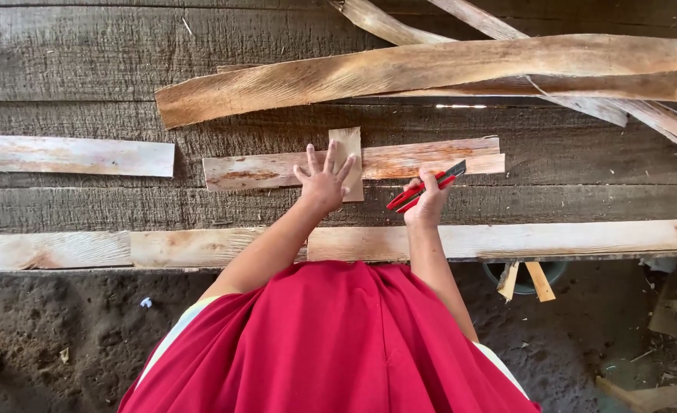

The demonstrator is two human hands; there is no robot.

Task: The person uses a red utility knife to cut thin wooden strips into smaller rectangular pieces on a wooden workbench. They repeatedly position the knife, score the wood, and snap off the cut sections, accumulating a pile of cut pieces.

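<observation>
In the head view, the left hand (323,182) lies flat with fingers spread, pinning a small upright strip (348,160) across the long flat strip (430,162), just above centre on the plank bench (86,61). At its 3 o'clock, the right hand (428,203) is closed around a red utility knife (424,188), blade pointing to 2 o'clock. For a clean cut, I judge the spread fingers should press firmly and stay clear of the blade's path.

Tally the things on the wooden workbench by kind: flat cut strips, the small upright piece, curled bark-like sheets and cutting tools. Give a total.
Flat cut strips: 2
Small upright piece under the left hand: 1
Curled bark-like sheets: about 4, overlapping
Red utility knife in the right hand: 1
Total: about 8
</observation>
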